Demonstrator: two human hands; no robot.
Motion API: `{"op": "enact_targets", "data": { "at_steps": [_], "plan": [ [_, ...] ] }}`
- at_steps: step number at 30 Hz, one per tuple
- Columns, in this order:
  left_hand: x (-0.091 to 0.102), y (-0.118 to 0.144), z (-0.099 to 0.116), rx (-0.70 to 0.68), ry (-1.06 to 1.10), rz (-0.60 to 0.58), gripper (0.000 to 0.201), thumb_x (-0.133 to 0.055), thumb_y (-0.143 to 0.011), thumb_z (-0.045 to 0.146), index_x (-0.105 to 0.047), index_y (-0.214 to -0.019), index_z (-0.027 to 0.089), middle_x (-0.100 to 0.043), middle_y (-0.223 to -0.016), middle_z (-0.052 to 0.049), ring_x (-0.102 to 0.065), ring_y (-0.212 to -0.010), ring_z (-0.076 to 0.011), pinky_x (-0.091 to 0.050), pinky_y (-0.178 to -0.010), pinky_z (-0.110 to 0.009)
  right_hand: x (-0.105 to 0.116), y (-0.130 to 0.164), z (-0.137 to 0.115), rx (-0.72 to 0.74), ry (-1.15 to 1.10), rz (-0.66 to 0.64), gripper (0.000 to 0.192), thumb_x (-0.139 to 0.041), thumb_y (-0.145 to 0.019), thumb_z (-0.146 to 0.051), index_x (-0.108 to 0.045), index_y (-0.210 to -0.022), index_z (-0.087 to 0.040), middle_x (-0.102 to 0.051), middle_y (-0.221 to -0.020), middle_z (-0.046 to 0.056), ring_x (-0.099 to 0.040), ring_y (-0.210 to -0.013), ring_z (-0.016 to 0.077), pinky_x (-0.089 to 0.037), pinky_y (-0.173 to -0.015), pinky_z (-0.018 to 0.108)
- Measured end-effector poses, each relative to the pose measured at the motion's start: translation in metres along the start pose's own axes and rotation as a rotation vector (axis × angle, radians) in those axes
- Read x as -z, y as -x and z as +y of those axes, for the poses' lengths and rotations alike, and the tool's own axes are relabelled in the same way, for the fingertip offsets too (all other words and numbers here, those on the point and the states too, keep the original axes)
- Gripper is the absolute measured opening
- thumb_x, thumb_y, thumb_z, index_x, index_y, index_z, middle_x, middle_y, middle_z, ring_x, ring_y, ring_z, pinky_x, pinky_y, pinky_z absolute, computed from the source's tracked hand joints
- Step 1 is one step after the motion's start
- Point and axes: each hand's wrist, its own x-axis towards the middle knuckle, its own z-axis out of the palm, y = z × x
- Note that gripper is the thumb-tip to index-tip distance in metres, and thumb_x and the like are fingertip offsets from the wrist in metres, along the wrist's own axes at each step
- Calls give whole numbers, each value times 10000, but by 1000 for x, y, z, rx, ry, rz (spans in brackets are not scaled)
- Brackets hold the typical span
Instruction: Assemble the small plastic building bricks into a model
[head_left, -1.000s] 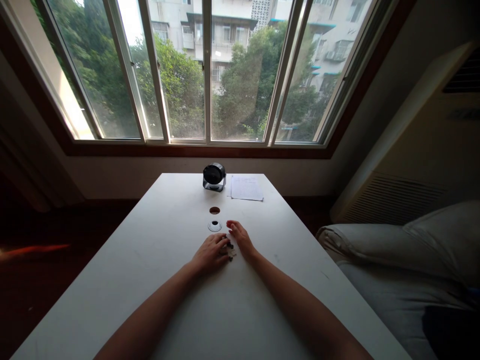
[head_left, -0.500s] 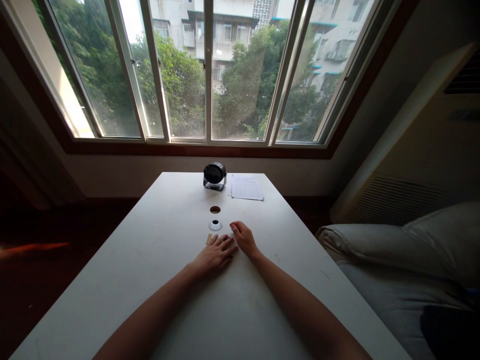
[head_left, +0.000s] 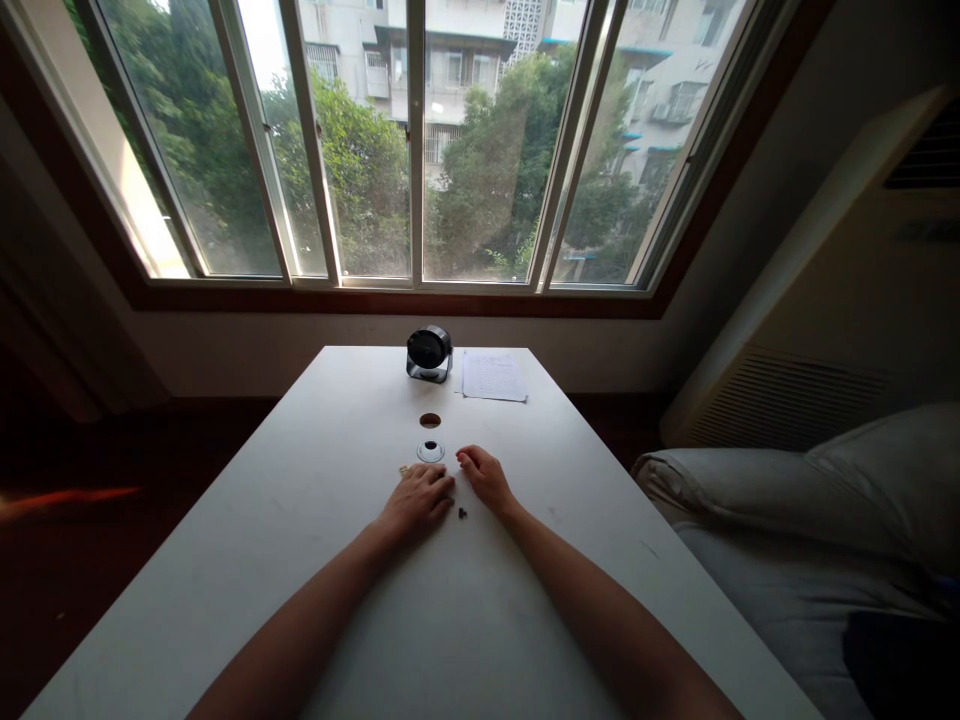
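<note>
My left hand (head_left: 417,500) lies palm down on the white table (head_left: 315,520), fingers stretched forward. A small tan piece (head_left: 403,470) peeks out at its fingertips. My right hand (head_left: 486,476) rests beside it with the fingers curled under, and nothing shows in it. A tiny dark piece (head_left: 462,513) lies on the table between the two hands. Just beyond the fingers sits a white round cap (head_left: 430,452) with a dark centre.
A round hole (head_left: 430,420) opens in the table behind the cap. A small black fan (head_left: 429,353) and a paper sheet (head_left: 493,377) are at the far edge under the window. A pale cushioned seat (head_left: 787,500) stands to the right.
My left hand has slid left, uncovering the tiny dark piece between the hands. The tan piece has moved left with its fingertips. My right hand has barely moved.
</note>
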Motion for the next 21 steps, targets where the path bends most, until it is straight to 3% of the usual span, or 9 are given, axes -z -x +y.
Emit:
{"op": "enact_targets", "data": {
  "at_steps": [7, 21],
  "plan": [
    [5, -1, -3, 72, -5, 50, 250, -535, -884, 319, -630, -1111, 274, -551, -1283, -72, -472, -1177, -275, -389, -995, -466, 0, 1, -3, -8, -8, -26, 295, -457, -915, -412, -675, -930, -215, -673, -815, 23, -592, -736, 177, -458, -700, 278],
    [-3, -1, -20, 307, -12, 191, 258, -499, -908, 361, -658, -1073, 241, -584, -1237, -77, -484, -1195, -247, -375, -1047, -425, -1, 1, -3, -16, 1, -53, 305, -463, -908, -407, -690, -945, -206, -677, -801, 25, -578, -700, 163, -439, -664, 257]
  ]
}}
